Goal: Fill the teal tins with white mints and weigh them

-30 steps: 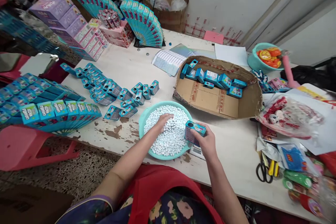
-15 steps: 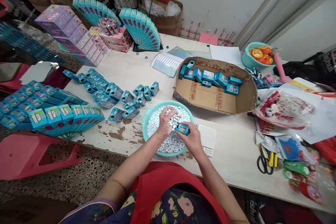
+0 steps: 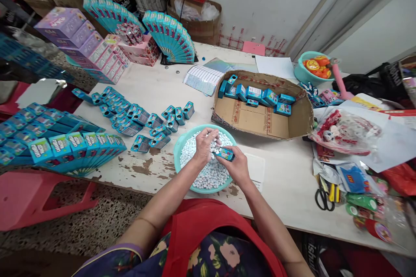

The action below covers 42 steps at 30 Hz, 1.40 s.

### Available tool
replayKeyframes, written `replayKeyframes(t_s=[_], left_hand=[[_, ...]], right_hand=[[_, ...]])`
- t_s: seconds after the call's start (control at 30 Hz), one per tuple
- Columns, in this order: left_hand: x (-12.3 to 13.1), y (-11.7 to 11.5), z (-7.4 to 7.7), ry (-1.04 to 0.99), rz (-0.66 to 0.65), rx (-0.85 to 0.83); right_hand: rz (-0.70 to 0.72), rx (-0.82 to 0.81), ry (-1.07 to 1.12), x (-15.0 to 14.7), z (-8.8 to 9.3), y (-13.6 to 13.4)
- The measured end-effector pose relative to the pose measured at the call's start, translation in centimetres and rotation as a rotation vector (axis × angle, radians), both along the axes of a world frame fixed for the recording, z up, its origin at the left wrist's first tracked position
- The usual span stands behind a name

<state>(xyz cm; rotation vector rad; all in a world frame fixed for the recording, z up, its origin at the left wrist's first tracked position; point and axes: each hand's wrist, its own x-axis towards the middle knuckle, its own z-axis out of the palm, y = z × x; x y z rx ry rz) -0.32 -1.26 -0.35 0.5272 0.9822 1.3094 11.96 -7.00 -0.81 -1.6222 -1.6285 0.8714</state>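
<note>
A turquoise basin point(image 3: 178, 156) full of small white candies point(image 3: 208, 177) stands in front of me. Over it, my left hand point(image 3: 204, 146) is cupped around a handful of the candies, some showing between thumb and fingers. My right hand point(image 3: 238, 165) grips a small blue candy box point(image 3: 225, 153), tilted so its end meets the candies at my left hand. Whether candies are entering the box is too small to tell. Several similar blue boxes point(image 3: 160, 140) with round holes lie left of the basin.
A cut-down cardboard carton point(image 3: 260, 127) holding several blue boxes sits behind the basin. A white scale point(image 3: 256, 169) is partly behind my right hand. Fanned blue boxes point(image 3: 78, 147) line the left edge; scissors point(image 3: 324, 199) and packets lie right. A red stool point(image 3: 42, 199) stands lower left.
My left hand has turned and closed more over the candies, against the box end. The box stays in my right hand. The whole view has shifted slightly.
</note>
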Motion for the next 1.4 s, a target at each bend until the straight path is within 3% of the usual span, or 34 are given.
replayKeyframes(t_s=[0.63,1.0,1.07,1.13,1.23,1.3,1.4], left_hand=[[0.4,0.7,-0.3,0.103,0.049,0.072],[0.2,0.8,0.1,0.080,-0.063,0.117],[-0.7,1.9,-1.2,0.130,0.044,0.120],[-1.7,3.3,-3.6,0.358,0.079,0.108],[-2.1,4.2,-8.2,0.871,-0.173,0.176],[-1.6,3.6,-10.6,1.120,-0.358,0.264],[-0.6,1.7,-12.1,1.379,-0.565,0.310]], right_hand=[[-0.017,-0.030,0.102,0.1,-0.8,1.3],[-0.044,-0.032,0.168,0.0,-0.9,1.5],[-0.045,-0.022,0.229,0.6,-0.8,1.2],[-0.050,-0.017,0.304,1.4,-0.8,0.8],[-0.076,-0.009,0.375,2.4,-1.3,0.3],[-0.081,-0.005,0.373,2.8,-1.7,0.2],[-0.078,0.005,0.356,3.1,-1.7,0.3]])
